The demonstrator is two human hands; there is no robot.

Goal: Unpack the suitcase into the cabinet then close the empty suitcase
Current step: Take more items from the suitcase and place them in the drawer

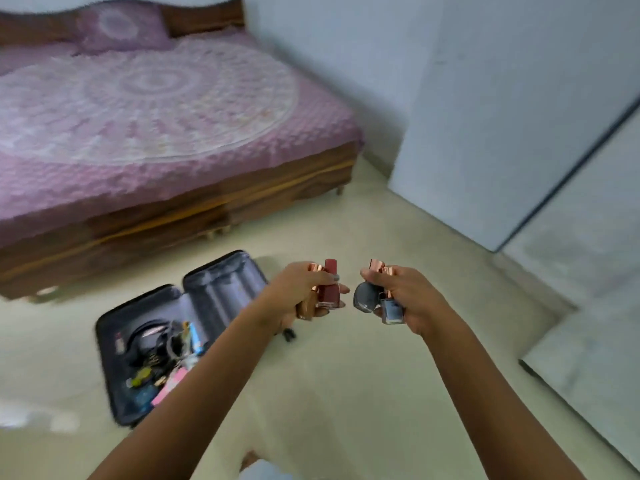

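pink bottle [329, 287], both hands clutching

Wooden bed [284, 188] w/ purple mandala bedspread [156, 109] is sitting on cream floor [346, 393]; matching pillow [121, 31] is lying by headboard [204, 19].

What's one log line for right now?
left hand: grips pink square bottle | right hand: grips blue square bottle | black suitcase: open, items inside

Home bedroom: wooden bed [207, 199] with purple mandala-print bedsheet [156, 109] upper left, pale-blue wardrobe [502, 116] right, cream floor [346, 375].
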